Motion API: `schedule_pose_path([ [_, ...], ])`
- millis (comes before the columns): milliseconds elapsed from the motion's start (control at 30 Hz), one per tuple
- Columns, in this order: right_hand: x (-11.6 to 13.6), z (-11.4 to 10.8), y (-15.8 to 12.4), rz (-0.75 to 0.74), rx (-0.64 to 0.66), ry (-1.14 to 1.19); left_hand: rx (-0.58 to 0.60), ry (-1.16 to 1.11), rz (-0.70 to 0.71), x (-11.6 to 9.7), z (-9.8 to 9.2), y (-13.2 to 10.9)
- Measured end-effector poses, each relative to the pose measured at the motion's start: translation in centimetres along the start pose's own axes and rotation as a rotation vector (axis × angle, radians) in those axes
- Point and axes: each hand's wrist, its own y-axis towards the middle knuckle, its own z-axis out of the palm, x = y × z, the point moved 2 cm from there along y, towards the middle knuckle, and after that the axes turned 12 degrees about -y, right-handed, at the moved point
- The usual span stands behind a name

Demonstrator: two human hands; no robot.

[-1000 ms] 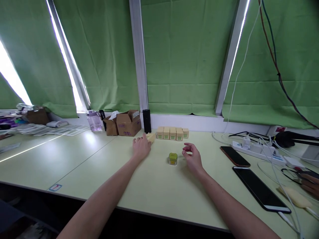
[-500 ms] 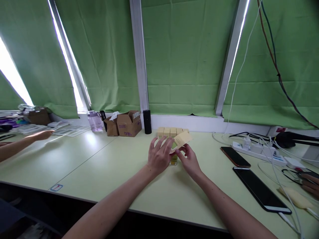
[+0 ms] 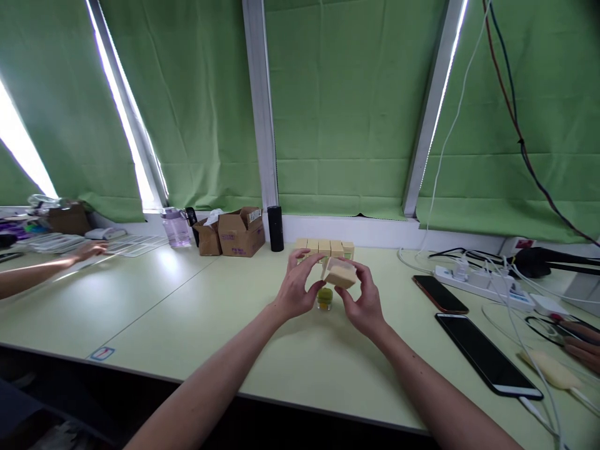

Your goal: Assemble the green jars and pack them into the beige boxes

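Observation:
A small cream carton (image 3: 342, 274) is held tilted above the table, between both hands. My right hand (image 3: 366, 306) grips its right side with thumb and fingers. At the carton's left edge my left hand (image 3: 297, 290) has its thumb and fingertips, closed on that side. Below the carton, a small glass jar with a green lid (image 3: 324, 299) stands on the pale table (image 3: 290, 375). Several similar cream cartons (image 3: 324, 245) stand in a row behind the hands.
Cardboard box (image 3: 241, 234), black cylinder (image 3: 275, 229) and clear bottle (image 3: 176, 228) stand at the back. Two phones (image 3: 487, 356), a power strip (image 3: 482, 284) and cables lie right. Another person's hand (image 3: 91, 250) is far left, another hand (image 3: 584, 344) at the right edge.
The carton has turned from a flat-looking, raised-flap pose to a boxy shape between both hands. My left hand has opened up around it, and the jar below is more exposed.

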Motion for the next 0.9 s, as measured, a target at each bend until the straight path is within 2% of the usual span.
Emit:
schedule_pose_path([
  [67,0.3,-0.2,-0.2,-0.184,0.019,-0.053,0.015,0.028,0.032,0.4,0.1,-0.8],
  [133,0.3,-0.2,-0.4,-0.278,0.038,-0.087,0.005,0.062,0.058,0.7,0.2,-1.6],
  [300,-0.1,0.2,-0.8,-0.260,0.065,-0.138,-0.099,0.146,0.073,1.0,0.2,-2.7],
  [467,-0.3,0.3,-1.1,-0.335,0.028,-0.152,-0.115,0.148,0.056,1.0,0.5,-3.1],
  [767,0.1,0.4,-0.6,-0.366,0.034,-0.100,-0.085,-0.086,0.170,0.0,0.7,-2.5],
  [833,0.1,0.5,-0.6,-0.339,0.023,-0.060,-0.078,-0.149,0.146,0.0,0.9,-2.6],
  [900,-0.1,0.8,-0.7,-0.248,0.032,-0.022,-0.075,-0.200,0.083,0.2,1.1,-2.8],
])
